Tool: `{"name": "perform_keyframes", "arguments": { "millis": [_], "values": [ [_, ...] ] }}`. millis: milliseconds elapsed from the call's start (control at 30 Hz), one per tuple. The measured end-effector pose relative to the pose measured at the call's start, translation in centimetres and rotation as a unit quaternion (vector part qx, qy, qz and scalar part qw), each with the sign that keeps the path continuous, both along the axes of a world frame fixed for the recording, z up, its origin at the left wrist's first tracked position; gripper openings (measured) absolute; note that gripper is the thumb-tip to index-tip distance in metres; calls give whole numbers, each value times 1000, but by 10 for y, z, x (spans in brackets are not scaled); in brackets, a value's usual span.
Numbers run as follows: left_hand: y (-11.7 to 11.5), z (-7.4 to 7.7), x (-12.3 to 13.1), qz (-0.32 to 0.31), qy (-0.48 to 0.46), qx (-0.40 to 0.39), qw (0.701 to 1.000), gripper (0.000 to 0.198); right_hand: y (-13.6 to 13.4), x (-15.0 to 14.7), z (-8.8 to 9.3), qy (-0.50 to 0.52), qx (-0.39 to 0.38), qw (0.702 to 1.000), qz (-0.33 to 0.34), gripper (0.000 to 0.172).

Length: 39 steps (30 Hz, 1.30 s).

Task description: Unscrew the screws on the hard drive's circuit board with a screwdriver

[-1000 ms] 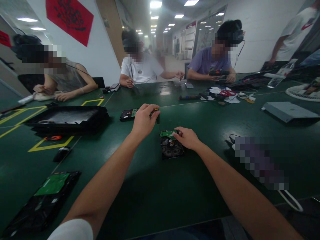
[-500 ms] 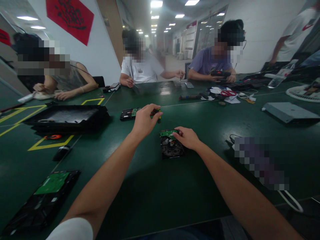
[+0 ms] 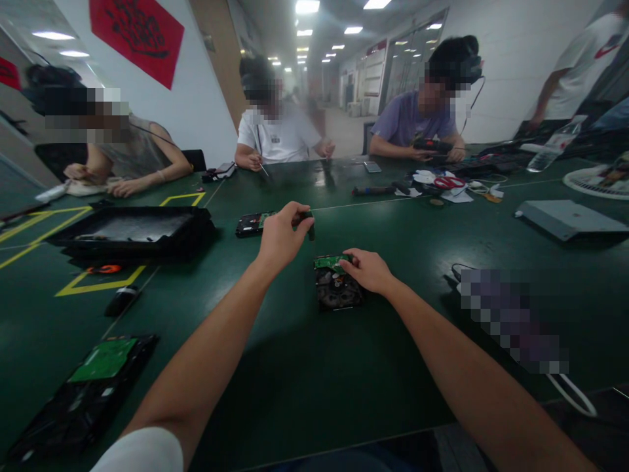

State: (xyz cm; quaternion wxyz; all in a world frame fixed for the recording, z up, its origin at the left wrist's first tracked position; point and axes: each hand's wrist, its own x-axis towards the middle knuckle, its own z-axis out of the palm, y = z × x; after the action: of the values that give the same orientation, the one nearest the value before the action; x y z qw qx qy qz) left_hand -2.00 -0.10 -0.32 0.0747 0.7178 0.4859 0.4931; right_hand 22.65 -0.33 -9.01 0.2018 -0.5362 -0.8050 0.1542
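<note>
A hard drive [image 3: 339,288] lies underside up on the green table, its circuit board [image 3: 330,263] towards the far edge. My right hand [image 3: 368,270] grips the drive's right far corner, thumb on the board. Up and to the left of that drive, my left hand [image 3: 287,229] is closed, thumb and fingers pinching a small upright dark tool [image 3: 311,229] that looks like a short screwdriver. Its lower end shows below the fingertips, apart from the drive; most of it is hidden. Just behind my left hand lies a second hard drive [image 3: 249,225], partly covered by it.
A larger hard drive [image 3: 83,400] lies at the near left. Farther back are a computer mouse [image 3: 122,300] and a black tray [image 3: 132,229]. On the right are a blurred-out pouch-like item [image 3: 506,314], a grey metal box [image 3: 572,219] and a bottle [image 3: 555,147]. Several people sit opposite.
My left hand has shifted slightly left with the tool, whose yellow part no longer shows clearly. My right hand and the drive stay put. A person opposite has drawn one hand back.
</note>
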Motion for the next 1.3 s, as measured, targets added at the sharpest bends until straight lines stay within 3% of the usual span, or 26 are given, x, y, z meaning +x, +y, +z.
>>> {"name": "perform_keyframes", "arguments": {
  "millis": [233,800,1000,1300],
  "values": [
    [2,-2,2,-28,-65,-18,997,29,-2,-1,2,0,-8,1000,-3,46],
    [-12,15,3,-3,26,19,999,19,-1,1,-2,17,8,1000,19,47],
    [-7,9,3,-27,7,2,1000,22,1,1,-3,15,12,1000,20,48],
    [-7,7,3,-14,-37,5,999,21,3,2,-6,15,16,1000,16,45]
  ]
}}
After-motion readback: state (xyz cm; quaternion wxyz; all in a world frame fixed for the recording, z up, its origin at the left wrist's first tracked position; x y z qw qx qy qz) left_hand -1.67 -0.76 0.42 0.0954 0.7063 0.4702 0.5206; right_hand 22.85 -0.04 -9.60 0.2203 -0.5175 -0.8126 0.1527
